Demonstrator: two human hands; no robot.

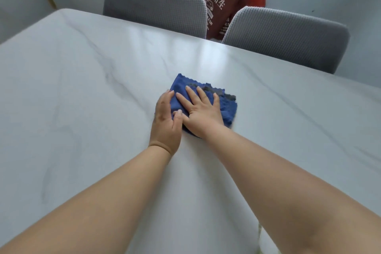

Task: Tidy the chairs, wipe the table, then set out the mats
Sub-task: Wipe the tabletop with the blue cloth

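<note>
Head view: left hand (166, 119), right hand (203, 114) press cloth (226, 108) on table (82, 88).

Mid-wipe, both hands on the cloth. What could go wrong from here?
1. The blue cloth is bunched. Only the right hand lies flat on it, and the left hand sits at its left edge. The loose far hem may roll under on a push and leave streaks.
2. The cloth covers a small patch of the table, so corners could get missed.
3. Near the far edge, the hands might knock the grey chairs.
</note>
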